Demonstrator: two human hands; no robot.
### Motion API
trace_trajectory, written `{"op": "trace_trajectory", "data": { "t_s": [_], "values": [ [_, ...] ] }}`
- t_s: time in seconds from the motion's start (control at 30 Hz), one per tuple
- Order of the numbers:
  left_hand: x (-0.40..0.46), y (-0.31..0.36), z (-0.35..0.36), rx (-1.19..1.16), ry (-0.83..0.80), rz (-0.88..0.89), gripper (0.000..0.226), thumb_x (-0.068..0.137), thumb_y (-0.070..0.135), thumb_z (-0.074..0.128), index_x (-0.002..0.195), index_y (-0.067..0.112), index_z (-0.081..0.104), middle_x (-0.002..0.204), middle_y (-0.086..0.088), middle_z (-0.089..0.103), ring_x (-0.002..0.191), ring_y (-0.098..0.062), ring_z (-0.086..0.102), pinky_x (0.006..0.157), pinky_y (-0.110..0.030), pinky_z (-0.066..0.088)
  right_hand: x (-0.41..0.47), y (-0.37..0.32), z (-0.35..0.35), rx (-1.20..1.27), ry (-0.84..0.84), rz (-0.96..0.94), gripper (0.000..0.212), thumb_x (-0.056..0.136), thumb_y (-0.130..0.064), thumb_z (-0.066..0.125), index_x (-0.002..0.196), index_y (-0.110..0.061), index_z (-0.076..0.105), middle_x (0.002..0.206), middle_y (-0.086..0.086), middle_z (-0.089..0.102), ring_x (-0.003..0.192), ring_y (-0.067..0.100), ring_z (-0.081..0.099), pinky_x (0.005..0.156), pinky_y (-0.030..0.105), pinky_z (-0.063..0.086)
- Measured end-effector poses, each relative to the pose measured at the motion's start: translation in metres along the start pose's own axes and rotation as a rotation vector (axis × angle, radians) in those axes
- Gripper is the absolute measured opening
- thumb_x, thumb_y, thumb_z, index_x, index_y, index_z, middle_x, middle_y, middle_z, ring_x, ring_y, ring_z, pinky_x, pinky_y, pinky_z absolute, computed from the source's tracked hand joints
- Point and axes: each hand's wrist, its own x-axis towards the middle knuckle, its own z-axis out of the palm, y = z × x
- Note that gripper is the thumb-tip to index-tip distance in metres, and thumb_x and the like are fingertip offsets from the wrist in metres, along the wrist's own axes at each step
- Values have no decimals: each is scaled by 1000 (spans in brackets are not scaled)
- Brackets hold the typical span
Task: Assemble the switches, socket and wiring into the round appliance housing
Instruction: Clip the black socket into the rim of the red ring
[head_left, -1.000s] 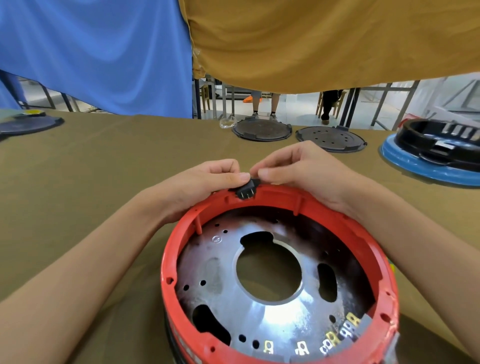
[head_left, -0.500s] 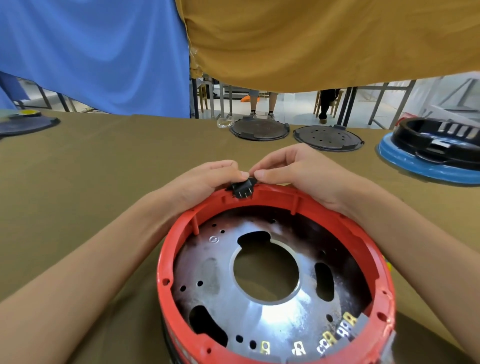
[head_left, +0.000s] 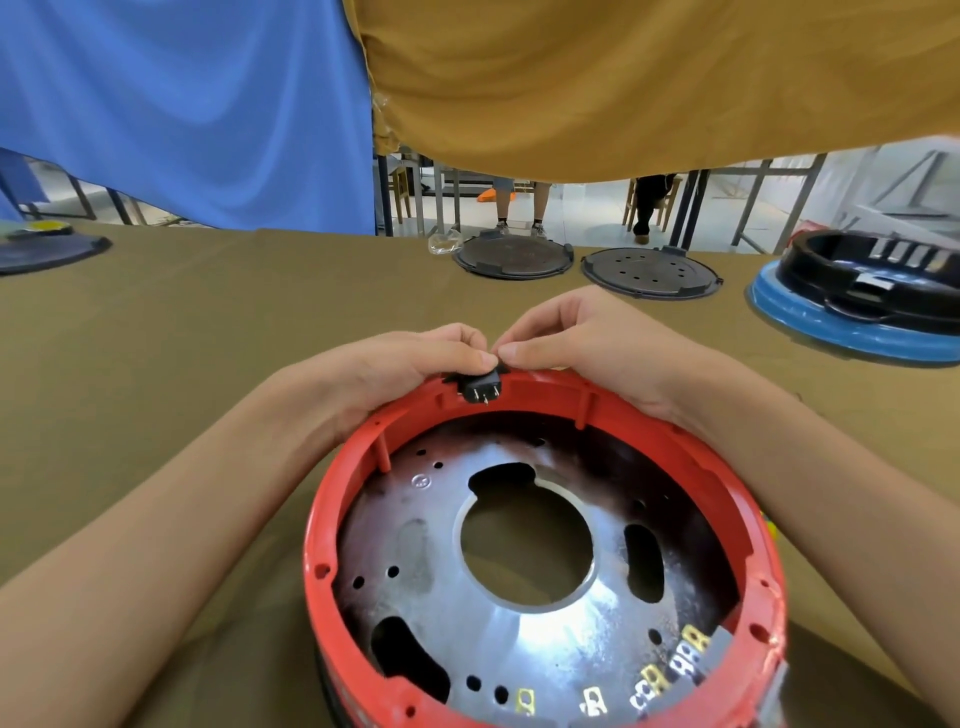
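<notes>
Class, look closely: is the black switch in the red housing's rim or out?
In: the black switch sits in the red housing rim, pins pointing inward.

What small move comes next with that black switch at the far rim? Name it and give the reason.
Probably press the black switch further down into its notch in the red housing. Both thumbs, on the left hand and the right hand, sit on top of it, and its body appears to stand slightly above the rim, pins facing inward.

Assembly workshop: cloth-covered workbench, spare housings.
</notes>
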Motion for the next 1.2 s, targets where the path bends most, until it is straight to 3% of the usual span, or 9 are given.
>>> {"op": "trace_trajectory", "data": {
  "t_s": [0.2, 0.33, 0.4, 0.53, 0.63, 0.77, 0.9, 0.97, 1.2],
  "values": [
    [-3, -4, 3, -103, 19, -2, 23, 78, 21, 77, 93, 18, 60, 84, -8, 65, 71, -18, 63, 73, -32, 57, -3, -2, 2, 12, -17, 27, 14, 88, -27, 74, 92, -14, 79, 87, 6, 77, 75, 12, 67, 86, 34, 54],
    [-16, -8, 0, -192, -40, -110, 48, 88, 32, 63, 126, 3, 62, 124, -25, 65, 114, -38, 63, 104, -48, 48, -4, -3, 2, -90, -40, 1, 30, 85, -49, 72, 93, -21, 79, 87, 0, 77, 79, 10, 70, 84, 29, 53],
    [-17, -10, -1, -174, 3, -67, 51, 84, 27, 65, 129, 3, 60, 128, -27, 62, 115, -36, 63, 99, -48, 53, -2, -3, 2, -145, -55, -1, 31, 83, -53, 72, 91, -25, 79, 85, -5, 76, 79, 8, 70, 84, 29, 51],
    [-11, -8, 2, -222, 3, -55, 34, 75, 16, 62, 106, 7, 70, 102, -21, 72, 86, -27, 72, 72, -36, 60, 3, -3, 2, -157, -107, 36, 21, 82, -47, 75, 89, -27, 79, 74, -14, 71, 70, -4, 63, 82, 27, 44],
    [-8, -6, 1, -235, 17, -62, 35, 71, 11, 61, 106, 8, 66, 95, -17, 71, 80, -23, 71, 70, -33, 59, 9, -8, 3, -197, -157, 74, 16, 83, -43, 75, 90, -30, 78, 79, -17, 72, 81, 0, 64, 90, 31, 43],
    [-6, -9, 2, -174, 29, -20, 38, 71, 11, 63, 109, 11, 63, 97, -15, 70, 79, -20, 70, 70, -30, 59, 15, -8, 6, -222, -127, 65, 7, 85, -33, 74, 90, -30, 78, 67, -24, 66, 70, -10, 58, 79, 25, 37],
    [-10, -10, 4, -191, -14, -10, 22, 92, 8, 48, 106, 7, 65, 90, -12, 75, 75, -17, 73, 64, -26, 58, 7, -4, 5, -62, -144, 51, 12, 89, -26, 71, 97, -20, 78, 90, 4, 76, 83, 10, 66, 92, 37, 51],
    [-12, -11, 3, -199, -10, -18, 25, 94, 8, 44, 106, 7, 67, 90, -13, 75, 74, -19, 73, 63, -26, 58, 6, -5, 5, -54, -152, 51, 12, 89, -25, 71, 97, -20, 78, 91, 4, 76, 83, 12, 67, 95, 37, 51],
    [-4, -6, 3, 127, 167, 23, 34, 67, 24, 59, 99, 28, 68, 88, -2, 73, 75, -11, 68, 68, -22, 53, 11, -16, 8, -172, -165, 71, 12, 87, -20, 69, 94, -22, 78, 101, -4, 76, 99, 11, 65, 107, 38, 42]
  ]
}}
